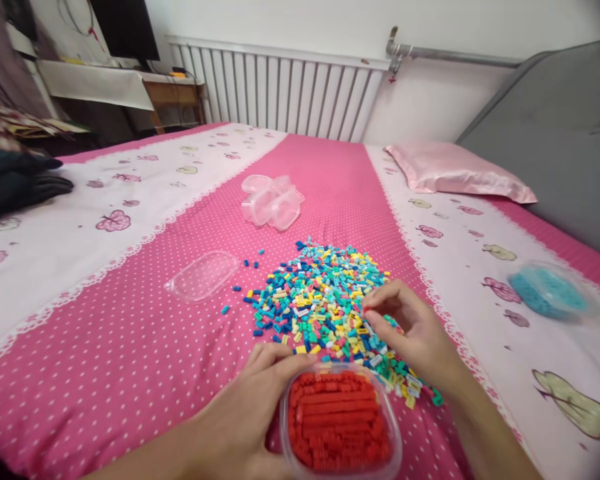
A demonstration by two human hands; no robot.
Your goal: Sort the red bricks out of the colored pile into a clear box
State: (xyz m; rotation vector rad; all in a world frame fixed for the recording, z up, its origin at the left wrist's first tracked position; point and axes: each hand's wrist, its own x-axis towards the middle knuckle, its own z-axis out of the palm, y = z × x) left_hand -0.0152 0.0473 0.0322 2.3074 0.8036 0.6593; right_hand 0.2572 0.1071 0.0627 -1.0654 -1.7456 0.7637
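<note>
At the bottom centre of the frame, the left hand (pixel 260 390) gripped the left side of a clear tub (pixel 395 427) of red bricks (pixel 337 420). Right of centre, the right hand (pixel 416 327) pinched a small red piece (pixel 367 310) over the multicoloured pile (pixel 315 293), mid-frame on the pink bedspread (pixel 130 360).

Clear tub (pixel 285 430) full of red bricks (pixel 340 420), loose multicoloured bricks (pixel 325 293) heaped just beyond, red piece (pixel 367 309) between fingers (pixel 386 328)
</note>
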